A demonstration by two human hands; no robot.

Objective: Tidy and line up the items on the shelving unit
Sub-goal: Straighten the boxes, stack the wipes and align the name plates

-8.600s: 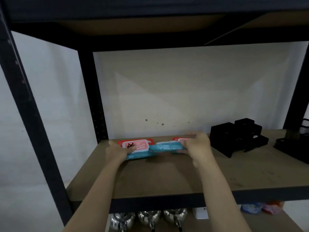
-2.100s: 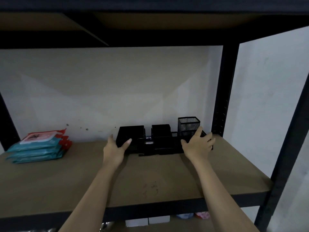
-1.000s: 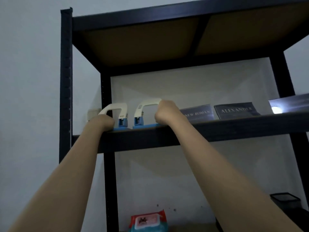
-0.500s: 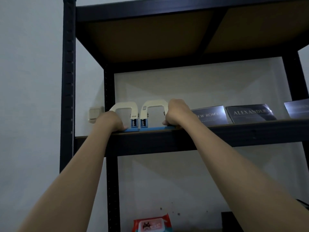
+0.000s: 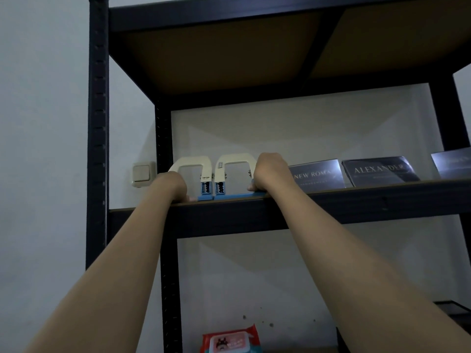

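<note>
Closer than before, cream-and-blue long-arm stapler [image 5: 195, 163] and twin [image 5: 235, 160], heads facing, axes in line, left hand [image 5: 172, 184], right hand [image 5: 271, 174], fingers clamped on each.

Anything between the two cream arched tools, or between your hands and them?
Nothing visible. The left hand holds the left cream arched tool with blue base, the right hand the right cream arched tool. Only a narrow gap separates their heads; the dark booklets lie further right.
</note>
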